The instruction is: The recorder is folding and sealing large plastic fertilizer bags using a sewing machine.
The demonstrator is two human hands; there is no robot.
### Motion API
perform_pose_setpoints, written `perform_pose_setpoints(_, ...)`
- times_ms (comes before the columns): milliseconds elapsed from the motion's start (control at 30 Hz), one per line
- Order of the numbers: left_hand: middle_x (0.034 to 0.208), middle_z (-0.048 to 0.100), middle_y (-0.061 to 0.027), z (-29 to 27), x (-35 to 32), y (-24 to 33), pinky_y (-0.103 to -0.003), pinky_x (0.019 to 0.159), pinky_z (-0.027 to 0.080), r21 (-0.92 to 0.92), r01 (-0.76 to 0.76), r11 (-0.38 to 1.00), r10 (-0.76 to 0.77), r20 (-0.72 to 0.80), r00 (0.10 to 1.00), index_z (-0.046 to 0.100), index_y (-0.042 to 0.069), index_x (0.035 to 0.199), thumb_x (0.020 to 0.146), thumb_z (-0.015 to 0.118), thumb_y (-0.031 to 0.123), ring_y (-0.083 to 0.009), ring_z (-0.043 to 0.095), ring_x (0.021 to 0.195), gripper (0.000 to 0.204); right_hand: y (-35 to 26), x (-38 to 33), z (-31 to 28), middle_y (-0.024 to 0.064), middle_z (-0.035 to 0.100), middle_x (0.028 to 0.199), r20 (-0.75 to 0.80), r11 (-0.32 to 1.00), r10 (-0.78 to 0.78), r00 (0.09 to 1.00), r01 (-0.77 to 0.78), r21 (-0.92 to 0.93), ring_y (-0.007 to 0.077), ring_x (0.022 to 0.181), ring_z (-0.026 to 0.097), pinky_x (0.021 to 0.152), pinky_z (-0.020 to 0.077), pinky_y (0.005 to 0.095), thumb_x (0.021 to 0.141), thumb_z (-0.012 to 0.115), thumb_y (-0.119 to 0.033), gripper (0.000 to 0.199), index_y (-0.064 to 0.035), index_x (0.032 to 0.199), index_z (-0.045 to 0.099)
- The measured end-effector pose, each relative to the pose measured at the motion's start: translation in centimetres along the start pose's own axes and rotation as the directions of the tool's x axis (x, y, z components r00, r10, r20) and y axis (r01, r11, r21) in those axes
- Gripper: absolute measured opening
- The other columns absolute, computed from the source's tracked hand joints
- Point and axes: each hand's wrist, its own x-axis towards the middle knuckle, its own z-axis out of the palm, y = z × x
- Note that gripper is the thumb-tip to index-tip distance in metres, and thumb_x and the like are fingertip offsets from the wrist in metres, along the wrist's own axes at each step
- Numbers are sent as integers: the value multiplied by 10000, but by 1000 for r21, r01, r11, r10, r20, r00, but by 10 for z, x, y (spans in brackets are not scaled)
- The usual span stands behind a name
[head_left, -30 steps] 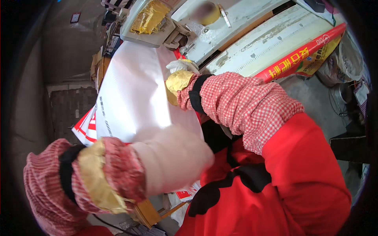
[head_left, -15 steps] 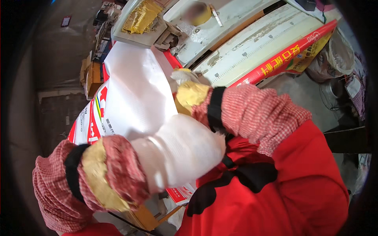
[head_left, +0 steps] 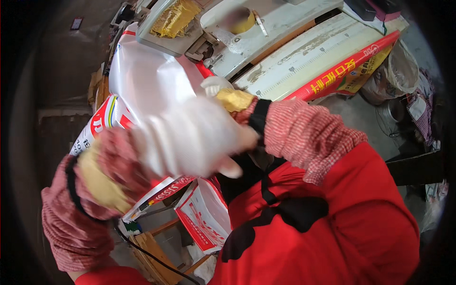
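My left hand, in a white glove and smeared by motion, crosses the middle of the view in front of a large white sack with red printing. Its thumb and a finger point right, apart, and I see nothing between them. Farther back, my right hand, also gloved in white, is beside the sack's right edge, near the sewing machine. Its visible fingers look curled; what they hold, if anything, is hidden. Checked red sleeve covers with yellow patches and black bands wrap both forearms.
A pale sewing machine with yellow cloth on it stands at the back. Its worn white table has a red and yellow printed strip along the edge. Below are a red-and-white printed bag, a wooden stool and a black cable.
My left hand has moved up and turned, its thumb now showing. The sack has shifted left and up, and the printed bag below has come into view. The right hand has moved slightly.
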Motion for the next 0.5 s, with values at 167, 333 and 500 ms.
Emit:
perform_pose_setpoints(167, 557, 516, -46, -32, -51, -57, -352, 569, 430, 148, 311, 939, -313, -5, 950, 596, 88, 613, 492, 744, 231, -248, 514, 594, 239, 28, -16, 16, 101, 617, 676, -4, 994, 59, 998, -59, -90, 253, 627, 607, 537, 487, 381, 766, 475, -118, 190, -40, 693, 632)
perform_pose_setpoints(333, 478, 459, -30, 58, -19, 35, -321, 450, 430, 99, 233, 967, -174, -408, 896, 587, -83, 915, 669, 576, 117, -211, 534, 474, 317, 70, 13, 11, 134, 626, 692, 4, 618, -403, 915, 269, 739, 255, 637, 620, 480, 478, 412, 766, 482, -111, 194, 9, 711, 624)
perform_pose_setpoints(500, 548, 513, -43, 64, 7, -19, -331, 491, 442, 111, 171, 979, -139, -251, 958, 579, 83, 674, 650, 597, 158, -228, 557, 553, 81, 67, 48, 3, 148, 635, 883, 388, 712, -506, 770, 119, 692, 304, 803, 625, 662, 482, 432, 756, 518, -192, 229, -68, 904, 641)
